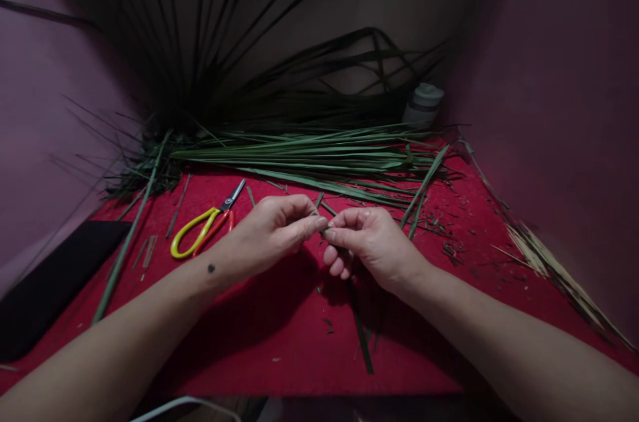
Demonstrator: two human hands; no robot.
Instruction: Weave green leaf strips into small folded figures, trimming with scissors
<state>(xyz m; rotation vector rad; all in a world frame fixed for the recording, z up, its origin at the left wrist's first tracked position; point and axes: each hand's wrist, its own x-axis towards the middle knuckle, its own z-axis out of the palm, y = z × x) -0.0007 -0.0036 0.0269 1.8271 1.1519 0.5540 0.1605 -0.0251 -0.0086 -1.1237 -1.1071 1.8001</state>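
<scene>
Thumb and fingers of my left hand [287, 225] are closed on a narrow green leaf strip [361, 332]. Close beside it, my right hand [367, 239] pinches the same strip, its other fingers curled underneath. The strip's tail hangs down below my right hand toward the front of the red cloth [249, 349]. Between the fingertips only a small dark green bit shows, so its shape there is mostly hidden. Left of my left hand lie scissors [210, 225] with one yellow and one orange handle, blades pointing away.
A bundle of long green leaves [299, 156] lies across the back. Behind it stand dark fronds [210, 76] and a pale lidded container [423, 104]. A black flat object [64, 282] is at left, pale dry stalks [554, 269] at right. Leaf scraps [452, 251] litter the cloth.
</scene>
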